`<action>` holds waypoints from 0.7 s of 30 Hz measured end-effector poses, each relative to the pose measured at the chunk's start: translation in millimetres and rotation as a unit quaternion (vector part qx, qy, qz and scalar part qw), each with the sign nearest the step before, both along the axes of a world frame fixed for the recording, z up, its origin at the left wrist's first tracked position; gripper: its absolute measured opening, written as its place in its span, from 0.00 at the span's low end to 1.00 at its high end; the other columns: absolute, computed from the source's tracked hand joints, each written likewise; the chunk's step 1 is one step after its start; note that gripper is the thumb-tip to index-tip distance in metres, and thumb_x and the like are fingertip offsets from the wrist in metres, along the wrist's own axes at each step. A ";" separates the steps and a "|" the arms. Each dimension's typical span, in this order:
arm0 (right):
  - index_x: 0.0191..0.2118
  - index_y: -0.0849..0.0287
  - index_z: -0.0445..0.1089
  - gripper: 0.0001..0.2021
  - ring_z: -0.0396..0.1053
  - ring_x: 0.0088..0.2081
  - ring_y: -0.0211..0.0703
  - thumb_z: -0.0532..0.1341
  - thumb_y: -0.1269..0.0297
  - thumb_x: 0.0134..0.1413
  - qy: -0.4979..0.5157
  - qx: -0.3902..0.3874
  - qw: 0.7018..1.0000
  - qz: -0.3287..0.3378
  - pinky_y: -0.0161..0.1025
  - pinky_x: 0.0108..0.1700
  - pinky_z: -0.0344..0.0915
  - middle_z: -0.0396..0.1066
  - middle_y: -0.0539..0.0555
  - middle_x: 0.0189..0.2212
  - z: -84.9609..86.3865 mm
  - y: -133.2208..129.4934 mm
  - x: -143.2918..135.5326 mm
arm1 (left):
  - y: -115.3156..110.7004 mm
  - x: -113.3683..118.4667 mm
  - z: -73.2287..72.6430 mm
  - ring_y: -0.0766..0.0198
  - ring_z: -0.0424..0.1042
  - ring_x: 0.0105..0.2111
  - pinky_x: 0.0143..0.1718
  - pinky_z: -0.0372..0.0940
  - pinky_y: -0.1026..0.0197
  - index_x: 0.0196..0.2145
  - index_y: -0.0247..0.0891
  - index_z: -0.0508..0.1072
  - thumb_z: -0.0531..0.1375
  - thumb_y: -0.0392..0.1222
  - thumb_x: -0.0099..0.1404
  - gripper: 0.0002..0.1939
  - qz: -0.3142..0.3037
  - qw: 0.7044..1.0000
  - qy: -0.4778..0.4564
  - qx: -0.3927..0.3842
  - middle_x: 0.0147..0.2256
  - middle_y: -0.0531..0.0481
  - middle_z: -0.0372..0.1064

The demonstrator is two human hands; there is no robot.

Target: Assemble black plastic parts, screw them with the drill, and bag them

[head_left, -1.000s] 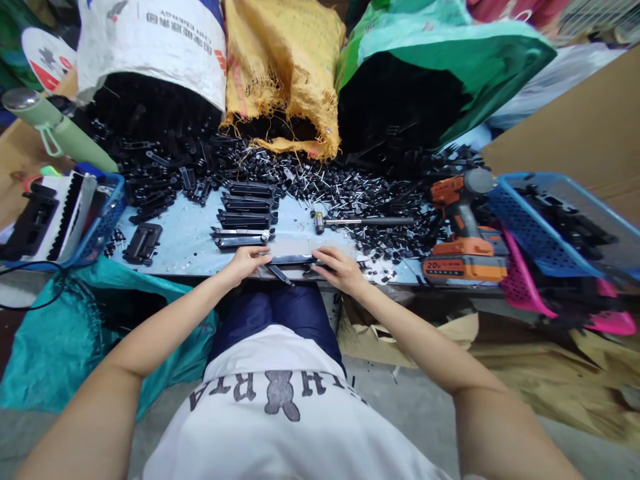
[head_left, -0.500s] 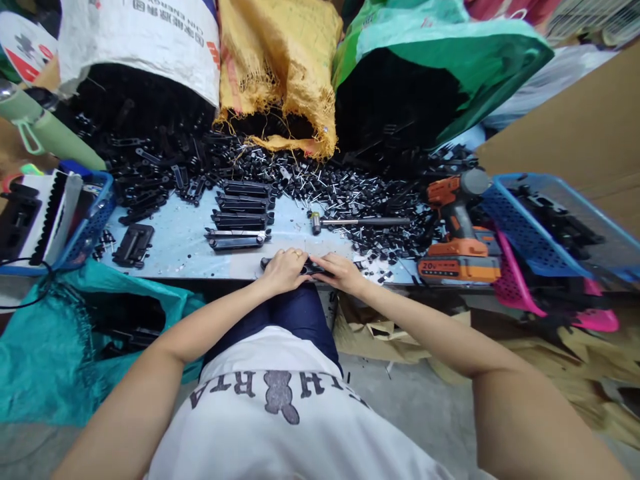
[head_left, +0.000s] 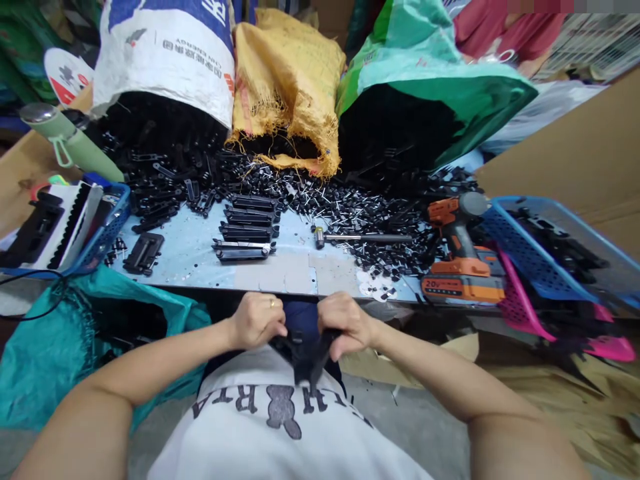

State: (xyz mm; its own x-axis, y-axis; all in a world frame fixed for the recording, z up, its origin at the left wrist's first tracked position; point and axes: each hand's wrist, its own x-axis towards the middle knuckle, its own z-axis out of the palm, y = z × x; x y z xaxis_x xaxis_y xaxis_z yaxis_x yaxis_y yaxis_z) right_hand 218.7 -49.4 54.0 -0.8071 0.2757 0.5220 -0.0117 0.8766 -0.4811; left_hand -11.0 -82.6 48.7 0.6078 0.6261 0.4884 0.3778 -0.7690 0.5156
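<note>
My left hand [head_left: 257, 321] and my right hand [head_left: 346, 323] are closed on the two ends of a black V-shaped plastic part [head_left: 303, 367]. It hangs over my lap, in front of the table edge, its lower point towards my shirt and slightly blurred. My fingers hide its upper ends. Straight ahead on the table lies a row of several long black plastic parts [head_left: 249, 232]. To their right is a small hammer [head_left: 385, 238], and one separate black part [head_left: 144, 253] lies at the left.
An orange cordless drill [head_left: 457, 257] stands at the right beside a blue basket [head_left: 520, 230]. Loose black pieces and pins [head_left: 325, 200] cover the back, below white [head_left: 165, 67], yellow [head_left: 290, 67] and green [head_left: 450, 73] sacks. A teal bag [head_left: 35, 367] hangs lower left.
Both hands have come back off the table edge towards my body with the black part and moved apart. The part, flat before, is now bent into a V. The view has tilted slightly upward.
</note>
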 end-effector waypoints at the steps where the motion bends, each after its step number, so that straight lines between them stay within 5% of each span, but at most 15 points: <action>1: 0.21 0.66 0.65 0.26 0.55 0.26 0.22 0.47 0.46 0.52 0.056 -0.050 0.997 0.027 0.25 0.32 0.50 0.59 0.53 0.16 3.9 -7.2 -10.8 | -10.1 -1.8 8.8 0.70 0.57 0.23 0.26 0.50 0.64 0.23 0.33 0.63 0.38 0.52 0.69 0.27 -0.007 0.998 -0.066 -0.009 0.20 0.47 0.59; 4: 0.20 0.68 0.61 0.26 0.56 0.25 0.21 0.44 0.49 0.55 0.196 -0.181 0.964 0.005 0.22 0.31 0.52 0.60 0.53 0.17 -2.5 -22.2 -39.6 | -30.7 -6.0 23.0 0.71 0.57 0.23 0.26 0.51 0.66 0.24 0.31 0.63 0.38 0.48 0.70 0.25 0.020 0.985 -0.171 -0.028 0.20 0.48 0.58; 7: 0.18 0.69 0.58 0.27 0.54 0.24 0.20 0.40 0.52 0.57 0.180 -0.209 0.961 -0.014 0.21 0.30 0.51 0.58 0.53 0.16 -21.2 -22.5 -55.4 | -33.1 -16.3 20.3 0.73 0.57 0.22 0.26 0.52 0.67 0.22 0.31 0.63 0.42 0.40 0.69 0.21 0.061 0.990 -0.120 -0.041 0.19 0.49 0.58; 11: 0.17 0.70 0.59 0.30 0.48 0.22 0.20 0.37 0.52 0.58 -0.008 -0.131 0.984 -0.119 0.22 0.29 0.45 0.56 0.53 0.15 -25.2 -0.8 -57.8 | -14.9 -37.4 6.0 0.71 0.63 0.22 0.26 0.53 0.66 0.21 0.31 0.67 0.44 0.42 0.69 0.23 0.184 0.977 0.094 -0.045 0.21 0.49 0.64; 14: 0.22 0.70 0.64 0.34 0.41 0.23 0.21 0.38 0.41 0.53 -0.222 -0.082 0.942 -0.239 0.26 0.30 0.38 0.61 0.55 0.20 -10.1 16.0 -57.0 | 1.9 -48.3 -4.3 0.59 0.70 0.28 0.27 0.55 0.62 0.27 0.32 0.72 0.41 0.52 0.69 0.28 0.318 0.900 0.292 -0.064 0.27 0.45 0.69; 17: 0.30 0.67 0.68 0.39 0.42 0.24 0.22 0.35 0.35 0.47 -0.357 -0.069 0.890 -0.274 0.29 0.32 0.33 0.66 0.56 0.28 2.3 20.3 -58.2 | 8.8 -51.6 -8.8 0.52 0.71 0.34 0.30 0.59 0.57 0.31 0.33 0.74 0.38 0.55 0.68 0.31 0.314 0.869 0.370 -0.097 0.31 0.44 0.70; 21: 0.36 0.65 0.67 0.43 0.56 0.29 0.24 0.33 0.31 0.40 -0.432 -0.075 0.861 -0.256 0.31 0.34 0.31 0.66 0.57 0.35 3.3 15.3 -62.5 | 6.1 -47.3 -5.8 0.48 0.71 0.35 0.33 0.63 0.52 0.33 0.31 0.74 0.35 0.55 0.68 0.34 0.311 0.854 0.397 -0.129 0.32 0.41 0.70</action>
State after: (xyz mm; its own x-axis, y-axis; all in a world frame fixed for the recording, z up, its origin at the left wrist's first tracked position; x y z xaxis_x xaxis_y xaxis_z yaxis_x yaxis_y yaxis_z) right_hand 156.3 -34.1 57.2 -0.6286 0.7233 -0.2857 0.7777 0.5870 -0.2249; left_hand -58.3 -76.4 42.9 0.1934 0.9731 -0.1252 0.9811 -0.1913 0.0284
